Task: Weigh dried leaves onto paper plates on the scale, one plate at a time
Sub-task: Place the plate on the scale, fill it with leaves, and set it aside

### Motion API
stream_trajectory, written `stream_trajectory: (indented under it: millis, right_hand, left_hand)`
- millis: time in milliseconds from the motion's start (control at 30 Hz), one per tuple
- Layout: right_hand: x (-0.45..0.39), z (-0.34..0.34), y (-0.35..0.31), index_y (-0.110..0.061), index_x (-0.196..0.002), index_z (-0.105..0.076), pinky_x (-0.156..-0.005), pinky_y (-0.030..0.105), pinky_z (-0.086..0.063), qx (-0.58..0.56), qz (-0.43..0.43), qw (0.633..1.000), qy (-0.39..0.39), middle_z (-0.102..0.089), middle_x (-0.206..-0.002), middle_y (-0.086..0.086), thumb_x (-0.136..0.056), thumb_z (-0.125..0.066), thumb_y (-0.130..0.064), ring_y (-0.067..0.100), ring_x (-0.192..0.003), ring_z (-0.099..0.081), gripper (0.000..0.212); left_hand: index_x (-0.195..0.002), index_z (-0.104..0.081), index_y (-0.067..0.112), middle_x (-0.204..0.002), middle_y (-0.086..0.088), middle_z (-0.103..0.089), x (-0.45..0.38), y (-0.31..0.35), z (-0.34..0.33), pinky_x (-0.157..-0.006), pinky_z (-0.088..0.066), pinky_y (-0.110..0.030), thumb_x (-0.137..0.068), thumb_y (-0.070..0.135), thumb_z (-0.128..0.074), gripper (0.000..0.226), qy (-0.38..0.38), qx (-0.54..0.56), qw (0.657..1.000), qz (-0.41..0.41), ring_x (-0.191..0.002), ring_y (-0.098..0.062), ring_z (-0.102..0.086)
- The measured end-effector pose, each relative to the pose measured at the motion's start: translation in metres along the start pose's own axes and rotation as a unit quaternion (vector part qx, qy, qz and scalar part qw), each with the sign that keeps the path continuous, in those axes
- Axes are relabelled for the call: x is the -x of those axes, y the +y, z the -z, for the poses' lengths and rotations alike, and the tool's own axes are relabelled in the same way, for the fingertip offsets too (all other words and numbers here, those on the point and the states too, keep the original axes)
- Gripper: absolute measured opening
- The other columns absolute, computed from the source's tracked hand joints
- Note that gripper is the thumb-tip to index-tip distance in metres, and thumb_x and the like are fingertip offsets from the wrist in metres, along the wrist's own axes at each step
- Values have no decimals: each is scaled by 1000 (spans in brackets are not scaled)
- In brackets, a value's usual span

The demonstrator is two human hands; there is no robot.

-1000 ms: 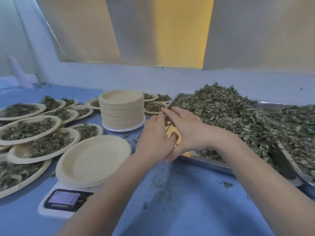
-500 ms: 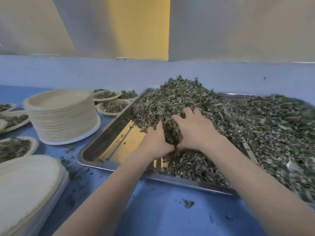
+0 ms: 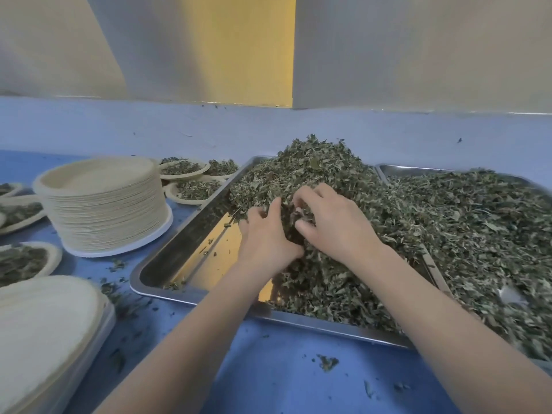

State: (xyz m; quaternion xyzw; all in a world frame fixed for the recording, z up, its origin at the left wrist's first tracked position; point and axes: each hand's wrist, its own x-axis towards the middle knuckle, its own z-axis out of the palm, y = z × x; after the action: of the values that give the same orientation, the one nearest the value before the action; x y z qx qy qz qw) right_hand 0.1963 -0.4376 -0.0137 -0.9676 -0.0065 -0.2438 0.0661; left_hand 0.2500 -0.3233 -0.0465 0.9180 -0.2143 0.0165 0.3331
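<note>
The blue desk (image 3: 298, 383) carried a steel tray (image 3: 167, 258) heaped with dried leaves (image 3: 328, 180), likely kept just beside the empty paper plate (image 3: 38, 333) to shorten each transfer. A stack of plates (image 3: 101, 204) stood behind. Left hand (image 3: 265, 240) and right hand (image 3: 331, 225) cupped together, fingers curled around a clump of leaves. The scale beneath the plate was cut off at the frame edge; fingertips were buried

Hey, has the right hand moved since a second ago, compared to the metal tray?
Yes. The right hand was over the metal tray's bare near-left corner; now it is deeper in, dug into the dried leaves beside the left hand.
</note>
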Motion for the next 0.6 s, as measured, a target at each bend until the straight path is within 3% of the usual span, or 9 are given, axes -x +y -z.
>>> stream_trajectory:
  millis: [167, 300, 400, 467, 533, 600]
  right_hand:
    - [1, -1, -15, -27, -113, -56, -83, 35, -45, -128, -4, 991, 44, -53, -109, -1, -91, -45, -23, 20, -91, -55, 25]
    - [-9, -10, -38, -23, -112, -58, -80, 22, -36, -261, -32, 961, 82, -59, -109, -5, -95, -42, -22, 6, -93, -51, 24]
    - [-14, -22, -48, -27, -119, -52, -65, 19, -37, -288, -62, 955, -18, -61, -101, -9, -97, -40, -42, 0, -77, -53, 29]
    - [-12, -31, -53, -30, -130, -46, -65, 26, -41, -244, -61, 960, -127, -63, -105, -3, -93, -42, -51, 8, -79, -58, 43]
    - [-10, -39, -57, -27, -138, -43, -72, 27, -42, -195, -45, 960, -197, -61, -118, 4, -91, -49, -45, 16, -89, -59, 50]
    - [-9, -43, -59, -23, -134, -47, -68, 26, -40, -180, -34, 964, -195, -61, -112, 4, -91, -53, -32, 15, -84, -56, 44]
  left_hand:
    - [-149, -3, 33, -153, -5, -9, 12, -4, 16, -110, -16, -39, -69, 22, -69, 104, 35, -31, 998, -36, -136, -32, -8]
    - [-149, 7, 31, -155, -1, -7, 21, -15, 30, -114, -11, -39, -69, 21, -70, 112, 49, -25, 998, -44, -142, -28, -9]
    - [-149, 8, 31, -157, 3, -3, 27, -29, 41, -115, -16, -44, -71, 15, -70, 112, 41, -15, 999, -15, -141, -31, -12]
    - [-150, 3, 29, -156, -1, -7, 30, -39, 45, -114, -21, -45, -74, 13, -69, 106, 16, -13, 1000, 16, -140, -33, -17]
    - [-151, -3, 26, -154, -7, -12, 34, -48, 46, -112, -25, -45, -77, 10, -65, 98, 0, -4, 1000, 26, -138, -35, -22]
    - [-151, -7, 24, -153, -8, -15, 38, -52, 46, -113, -25, -43, -78, 13, -67, 95, -7, -2, 1000, 27, -138, -33, -23]
